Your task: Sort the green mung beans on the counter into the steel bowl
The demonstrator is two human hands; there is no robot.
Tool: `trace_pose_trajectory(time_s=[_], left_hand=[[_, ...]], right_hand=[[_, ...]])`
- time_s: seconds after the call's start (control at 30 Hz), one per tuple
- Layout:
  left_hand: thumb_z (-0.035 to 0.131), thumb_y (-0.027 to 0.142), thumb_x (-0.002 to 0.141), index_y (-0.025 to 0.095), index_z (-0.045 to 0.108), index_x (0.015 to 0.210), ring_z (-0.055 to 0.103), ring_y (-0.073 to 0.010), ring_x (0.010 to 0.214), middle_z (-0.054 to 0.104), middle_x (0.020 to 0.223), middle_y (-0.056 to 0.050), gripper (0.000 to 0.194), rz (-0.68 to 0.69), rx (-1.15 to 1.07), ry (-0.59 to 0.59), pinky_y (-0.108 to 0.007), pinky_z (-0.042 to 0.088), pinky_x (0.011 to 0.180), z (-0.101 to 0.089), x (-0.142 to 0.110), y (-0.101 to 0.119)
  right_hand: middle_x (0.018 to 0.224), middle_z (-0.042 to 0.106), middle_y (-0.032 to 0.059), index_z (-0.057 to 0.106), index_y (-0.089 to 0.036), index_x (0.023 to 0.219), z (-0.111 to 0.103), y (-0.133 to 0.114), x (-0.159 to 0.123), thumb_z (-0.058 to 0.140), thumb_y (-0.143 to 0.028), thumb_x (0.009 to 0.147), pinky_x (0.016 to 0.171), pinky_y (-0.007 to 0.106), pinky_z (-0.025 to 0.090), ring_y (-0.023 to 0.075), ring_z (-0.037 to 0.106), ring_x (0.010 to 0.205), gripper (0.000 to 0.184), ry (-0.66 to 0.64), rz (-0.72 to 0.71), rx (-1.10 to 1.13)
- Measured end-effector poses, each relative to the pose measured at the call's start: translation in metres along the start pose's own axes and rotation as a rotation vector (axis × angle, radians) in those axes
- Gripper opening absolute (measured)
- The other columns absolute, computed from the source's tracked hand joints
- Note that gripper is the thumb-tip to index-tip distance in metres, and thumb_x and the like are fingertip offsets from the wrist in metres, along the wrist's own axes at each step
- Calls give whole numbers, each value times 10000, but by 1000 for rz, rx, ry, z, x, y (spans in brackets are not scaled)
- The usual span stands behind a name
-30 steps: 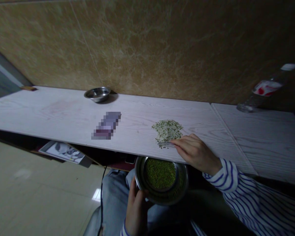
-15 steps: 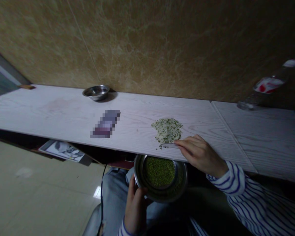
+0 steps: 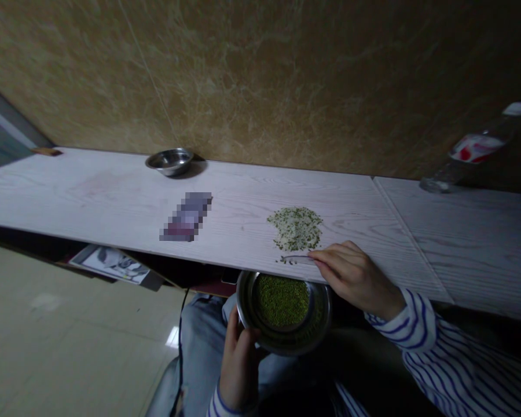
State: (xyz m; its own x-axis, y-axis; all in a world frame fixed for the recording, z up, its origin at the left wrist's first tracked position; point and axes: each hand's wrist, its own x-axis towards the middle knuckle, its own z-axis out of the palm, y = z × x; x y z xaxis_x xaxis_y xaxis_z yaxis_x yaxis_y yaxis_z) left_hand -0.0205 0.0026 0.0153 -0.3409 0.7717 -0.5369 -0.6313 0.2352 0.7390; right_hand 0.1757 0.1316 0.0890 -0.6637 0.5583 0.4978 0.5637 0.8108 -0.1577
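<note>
A metal bowl holds many green mung beans. My left hand is closed on its left rim, keeping it over my lap just under the table edge. On the white table lies a pile of white grains mixed with mung beans, which look like rice and beans. Between the fingertips of my right hand is a thin, pale, flat strip with a dark edge; its exact kind is unclear. The strip rests near the tabletop, beside several loose beans in front of the pile.
An empty metal bowl stands by the wall at the back left. In front of it lies a pixelated flat object. A clear plastic bottle stands at the right. Below the table an open drawer holds papers.
My right hand and the strip have shifted slightly toward the table's front edge, drawing a few beans away from the pile. My left hand keeps holding the bowl.
</note>
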Motion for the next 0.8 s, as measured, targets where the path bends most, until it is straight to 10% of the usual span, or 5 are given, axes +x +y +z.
trace_pose_trajectory(time_s=[0.8], left_hand=[[639, 261, 661, 234, 487, 1337, 586, -267, 957, 578, 1248, -126, 693, 8, -35, -14, -290, 524, 621, -2, 0, 1]], right_hand=[[895, 730, 74, 599, -183, 1125, 1, -10, -3, 521, -88, 888, 721, 372, 490, 202, 657, 785, 267, 50, 64, 5]])
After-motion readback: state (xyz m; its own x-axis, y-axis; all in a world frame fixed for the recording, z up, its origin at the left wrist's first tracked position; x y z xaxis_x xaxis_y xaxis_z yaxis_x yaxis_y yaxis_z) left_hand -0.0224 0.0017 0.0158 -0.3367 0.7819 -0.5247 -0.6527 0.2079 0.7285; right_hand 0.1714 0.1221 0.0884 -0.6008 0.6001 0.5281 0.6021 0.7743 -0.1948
